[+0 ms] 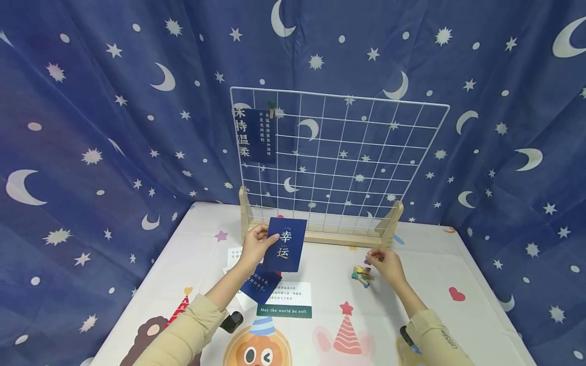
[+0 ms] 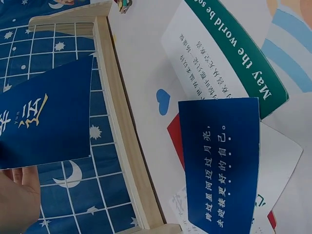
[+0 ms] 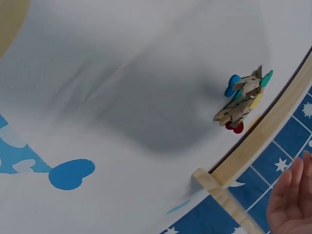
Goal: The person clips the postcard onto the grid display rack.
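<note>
My left hand (image 1: 256,246) pinches a dark blue card (image 1: 287,245) by its left edge, thumb in front, holding it upright above the table. White and gold characters face me. My right hand (image 1: 388,263) is raised beside a small pile of wooden clothespins (image 1: 362,275) with coloured decorations. Its thumb and fingers pinch what looks like a small clothespin with a purple piece (image 1: 368,262), mostly hidden by the fingers. In the right wrist view the fingers (image 3: 291,195) are curled, and their tips run out of frame.
A white wire grid (image 1: 339,152) stands in a wooden base (image 1: 320,237) at the back. A blue card (image 1: 258,136) hangs at its upper left from a clothespin (image 1: 271,109). Several cards, including a blue one (image 2: 222,161) and a green-and-white one (image 1: 285,300), overlap on the table.
</note>
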A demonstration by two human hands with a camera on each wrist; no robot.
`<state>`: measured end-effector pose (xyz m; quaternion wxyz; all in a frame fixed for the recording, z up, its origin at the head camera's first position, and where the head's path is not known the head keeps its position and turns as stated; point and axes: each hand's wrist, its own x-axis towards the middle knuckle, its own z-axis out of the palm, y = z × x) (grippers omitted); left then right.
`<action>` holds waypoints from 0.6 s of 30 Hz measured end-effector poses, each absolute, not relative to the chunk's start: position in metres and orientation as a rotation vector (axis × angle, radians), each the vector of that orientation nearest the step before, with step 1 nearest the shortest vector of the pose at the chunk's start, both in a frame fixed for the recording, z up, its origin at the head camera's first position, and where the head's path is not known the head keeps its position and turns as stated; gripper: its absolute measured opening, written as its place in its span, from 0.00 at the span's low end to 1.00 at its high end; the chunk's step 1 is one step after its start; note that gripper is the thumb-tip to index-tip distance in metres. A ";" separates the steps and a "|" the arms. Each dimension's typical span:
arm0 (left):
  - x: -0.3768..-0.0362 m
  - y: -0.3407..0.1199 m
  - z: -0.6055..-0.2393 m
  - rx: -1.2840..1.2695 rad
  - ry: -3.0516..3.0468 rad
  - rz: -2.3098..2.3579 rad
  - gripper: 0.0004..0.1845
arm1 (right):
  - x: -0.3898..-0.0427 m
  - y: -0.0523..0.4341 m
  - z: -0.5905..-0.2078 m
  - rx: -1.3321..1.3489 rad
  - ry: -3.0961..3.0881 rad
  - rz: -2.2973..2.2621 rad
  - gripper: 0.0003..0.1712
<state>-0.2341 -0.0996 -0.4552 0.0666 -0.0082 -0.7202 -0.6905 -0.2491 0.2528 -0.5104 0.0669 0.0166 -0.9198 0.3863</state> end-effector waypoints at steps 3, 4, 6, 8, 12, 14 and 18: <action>-0.236 -0.097 -0.451 0.063 -2.212 -2.079 0.11 | -0.248 0.251 -0.510 0.086 -2.738 1.284 0.07; -0.236 -0.096 -0.449 0.071 -2.212 -2.081 0.12 | -0.247 0.251 -0.509 0.097 -2.719 1.337 0.07; -0.237 -0.095 -0.447 0.074 -2.209 -2.082 0.12 | -0.247 0.249 -0.508 0.110 -2.685 1.412 0.07; -0.238 -0.095 -0.446 0.076 -2.208 -2.080 0.11 | -0.247 0.247 -0.506 0.122 -2.666 1.434 0.07; -0.239 -0.094 -0.445 0.073 -2.215 -2.062 0.11 | -0.247 0.243 -0.501 0.145 -2.657 1.304 0.09; -0.239 -0.093 -0.444 0.077 -2.223 -2.051 0.11 | -0.246 0.241 -0.499 0.174 -2.648 1.225 0.10; -0.239 -0.093 -0.443 0.071 -2.229 -2.039 0.12 | -0.244 0.236 -0.496 0.177 -2.623 1.159 0.11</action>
